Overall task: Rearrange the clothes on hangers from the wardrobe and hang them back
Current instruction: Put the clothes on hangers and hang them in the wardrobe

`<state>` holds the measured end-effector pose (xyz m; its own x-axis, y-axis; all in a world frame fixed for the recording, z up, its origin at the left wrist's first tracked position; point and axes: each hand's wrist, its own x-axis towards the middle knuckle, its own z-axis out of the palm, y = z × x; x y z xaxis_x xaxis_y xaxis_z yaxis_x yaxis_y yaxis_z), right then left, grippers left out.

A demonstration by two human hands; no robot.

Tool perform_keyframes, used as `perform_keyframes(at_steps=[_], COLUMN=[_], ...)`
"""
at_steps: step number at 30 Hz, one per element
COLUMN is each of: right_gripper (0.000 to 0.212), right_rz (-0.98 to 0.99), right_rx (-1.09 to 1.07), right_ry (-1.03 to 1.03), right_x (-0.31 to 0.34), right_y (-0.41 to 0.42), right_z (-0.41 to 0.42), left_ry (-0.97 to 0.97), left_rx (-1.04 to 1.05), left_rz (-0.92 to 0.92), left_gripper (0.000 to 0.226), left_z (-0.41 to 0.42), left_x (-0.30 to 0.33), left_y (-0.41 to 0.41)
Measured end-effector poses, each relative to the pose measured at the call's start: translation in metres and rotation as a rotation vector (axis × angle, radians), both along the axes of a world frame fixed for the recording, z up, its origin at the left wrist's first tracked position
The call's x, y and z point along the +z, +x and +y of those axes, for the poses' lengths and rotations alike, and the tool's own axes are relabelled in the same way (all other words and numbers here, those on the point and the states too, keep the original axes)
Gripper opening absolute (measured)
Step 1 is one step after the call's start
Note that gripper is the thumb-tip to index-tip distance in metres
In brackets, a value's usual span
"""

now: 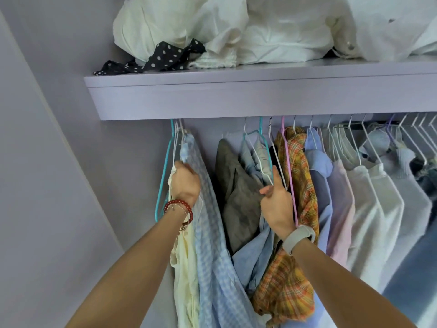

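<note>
Presently: left hand (pixel 185 183) clenched on gingham shirt (pixel 208 221) at rail's left end; right hand (pixel 276 204) pinching teal hanger (pixel 256 147) centrally. Risk: loosely draped plaid shirt (pixel 295 233) sliding off pink hanger (pixel 288 166) if jostled.

No words, labels, brands or numbers can be read on the clothes (pixel 295 185), the hangers (pixel 262 138) or the shelf (pixel 236 98).

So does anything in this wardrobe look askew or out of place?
Yes. The plaid shirt hangs bunched and slipping off its pink hanger, beside the right hand. On the shelf, a polka-dot cloth trails loose at the edge, beside crumpled white bundles.
</note>
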<state>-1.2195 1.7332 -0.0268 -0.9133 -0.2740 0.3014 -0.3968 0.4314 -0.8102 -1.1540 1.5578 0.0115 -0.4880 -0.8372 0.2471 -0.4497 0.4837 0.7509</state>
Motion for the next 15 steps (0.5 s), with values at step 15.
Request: perform_keyframes(at_steps=[15], right_gripper=[0.070], right_rz=[0.094], right_rx=[-0.085], right_ry=[-0.031], right_x=[-0.009], right_y=[-0.015], right_z=[0.034], left_ry=[-0.302], left_rx=[-0.284], left_rz=[0.038], left_gripper=[0.030], left_z=[0.021], left_x=[-0.028], left_y=[-0.027])
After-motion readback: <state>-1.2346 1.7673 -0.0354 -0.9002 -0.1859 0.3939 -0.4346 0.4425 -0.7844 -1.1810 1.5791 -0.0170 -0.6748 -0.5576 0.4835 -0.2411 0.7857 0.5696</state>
